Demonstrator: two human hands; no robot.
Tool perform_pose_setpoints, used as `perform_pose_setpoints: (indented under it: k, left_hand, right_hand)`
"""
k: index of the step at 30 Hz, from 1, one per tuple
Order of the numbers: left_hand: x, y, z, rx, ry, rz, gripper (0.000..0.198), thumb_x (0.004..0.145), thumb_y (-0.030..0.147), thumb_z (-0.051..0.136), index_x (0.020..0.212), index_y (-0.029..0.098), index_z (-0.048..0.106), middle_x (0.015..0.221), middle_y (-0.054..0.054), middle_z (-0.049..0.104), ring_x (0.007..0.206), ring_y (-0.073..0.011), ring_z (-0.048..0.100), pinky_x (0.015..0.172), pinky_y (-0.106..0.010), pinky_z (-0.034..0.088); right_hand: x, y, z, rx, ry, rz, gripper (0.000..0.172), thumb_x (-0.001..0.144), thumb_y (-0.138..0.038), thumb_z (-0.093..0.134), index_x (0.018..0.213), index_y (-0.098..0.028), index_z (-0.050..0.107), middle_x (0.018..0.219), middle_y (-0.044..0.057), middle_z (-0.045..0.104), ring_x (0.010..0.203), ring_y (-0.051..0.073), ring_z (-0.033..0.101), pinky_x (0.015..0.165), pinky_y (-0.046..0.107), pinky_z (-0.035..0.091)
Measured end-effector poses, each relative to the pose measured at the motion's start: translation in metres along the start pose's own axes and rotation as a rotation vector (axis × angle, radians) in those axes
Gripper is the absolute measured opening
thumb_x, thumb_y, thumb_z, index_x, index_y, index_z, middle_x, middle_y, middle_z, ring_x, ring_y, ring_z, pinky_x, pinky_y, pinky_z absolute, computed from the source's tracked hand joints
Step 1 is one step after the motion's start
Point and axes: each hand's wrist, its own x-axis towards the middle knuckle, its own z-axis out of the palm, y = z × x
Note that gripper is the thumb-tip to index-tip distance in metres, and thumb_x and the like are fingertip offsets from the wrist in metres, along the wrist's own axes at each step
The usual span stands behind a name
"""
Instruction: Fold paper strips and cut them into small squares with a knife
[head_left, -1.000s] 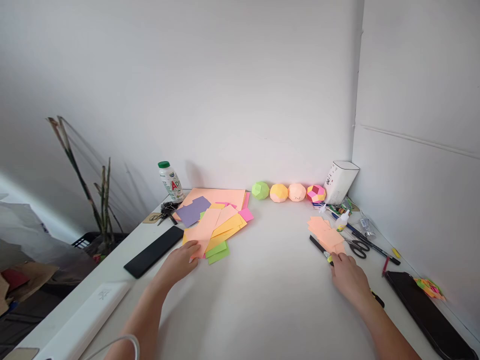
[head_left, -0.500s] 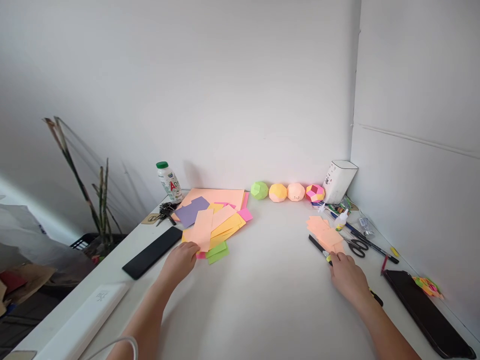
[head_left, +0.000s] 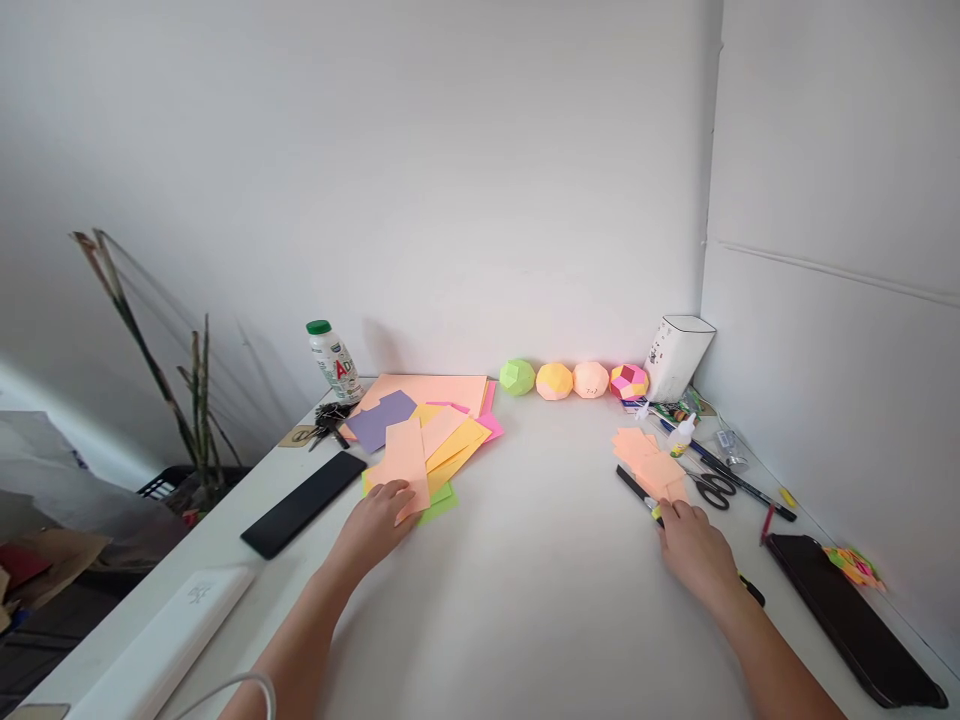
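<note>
Peach strip: we see it (head_left: 405,450) on top of the loose paper, beyond and slightly right of our left hand (head_left: 373,522); its long axis runs away from us, the far end leaning a little left.
Nearer side: our left hand is at the strip's near end; our right hand (head_left: 699,548) is well apart, across the counter (head_left: 525,590).
Left grip: our fingers curl over the strip's near end, which looks pinched against the thumb.
Right grip: our fingers touch the near end of the small peach pieces (head_left: 651,468) and the black cutter (head_left: 632,482); we cannot tell whether they clamp either.
Paper around the strip: yellow sheets (head_left: 463,452) and green sheets (head_left: 441,505) lie partly beneath, a purple sheet (head_left: 381,422) beyond and left.
Close obstacles: a black bar (head_left: 304,505) lies just left of our left hand; scissors (head_left: 716,490) sit near our right fingers.
Back row: four paper balls (head_left: 553,381) stand along the wall.
</note>
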Motion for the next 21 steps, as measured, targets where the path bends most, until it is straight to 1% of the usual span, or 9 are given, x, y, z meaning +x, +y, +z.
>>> perform_pose_setpoints:
  k: [2,6,10,13,18,21]
  left_hand:
    - [0.0,-0.001,0.002,-0.008,0.003,0.004,0.03,0.086,0.032,0.041,0.096,0.02,0.066,0.118,-0.01,0.062,0.105,-0.0271,0.056,0.084,-0.035,0.046]
    - [0.0,0.001,0.0,-0.015,-0.003,0.023,0.028,0.086,0.028,0.04,0.085,0.02,0.066,0.109,-0.009,0.066,0.102,-0.0258,0.058,0.082,-0.034,0.047]
    - [0.0,0.004,-0.003,-0.016,-0.003,0.023,0.03,0.088,0.027,0.037,0.083,0.021,0.065,0.102,-0.008,0.068,0.1,-0.0246,0.059,0.083,-0.033,0.045]
    - [0.0,0.006,-0.004,-0.014,-0.002,0.011,0.032,0.089,0.025,0.033,0.081,0.02,0.064,0.096,-0.008,0.068,0.095,-0.024,0.06,0.08,-0.032,0.045]
    - [0.003,0.004,-0.005,-0.011,0.023,-0.025,0.035,0.088,0.02,0.029,0.069,0.02,0.058,0.076,-0.008,0.065,0.079,-0.0234,0.06,0.069,-0.032,0.044]
    - [0.004,0.011,-0.008,-0.027,0.065,-0.027,0.037,0.089,0.021,0.026,0.069,0.019,0.057,0.075,-0.01,0.064,0.078,-0.025,0.059,0.07,-0.035,0.043]
  right_hand:
    - [0.0,0.0,0.0,-0.002,-0.005,0.0,0.034,0.09,-0.013,0.043,0.122,-0.012,0.055,0.109,0.017,0.061,0.1,0.029,0.055,0.061,0.03,0.043]
    - [0.0,-0.001,-0.001,-0.004,-0.016,0.002,0.034,0.09,-0.013,0.043,0.123,-0.01,0.054,0.111,0.017,0.06,0.101,0.029,0.054,0.062,0.031,0.043]
    - [0.0,-0.002,-0.002,-0.002,-0.019,0.002,0.035,0.091,-0.013,0.042,0.123,-0.01,0.053,0.111,0.017,0.06,0.101,0.029,0.054,0.061,0.03,0.042]
    - [-0.001,-0.002,-0.003,0.001,-0.015,0.001,0.035,0.09,-0.012,0.042,0.124,-0.01,0.053,0.111,0.017,0.06,0.102,0.028,0.054,0.062,0.03,0.042]
    - [0.0,-0.001,-0.002,0.004,-0.001,-0.009,0.035,0.09,-0.013,0.042,0.122,-0.011,0.054,0.111,0.017,0.061,0.1,0.028,0.055,0.062,0.031,0.043]
    - [-0.001,0.0,-0.001,0.009,0.006,-0.01,0.035,0.09,-0.013,0.043,0.122,-0.01,0.055,0.11,0.018,0.061,0.1,0.029,0.055,0.063,0.032,0.045]
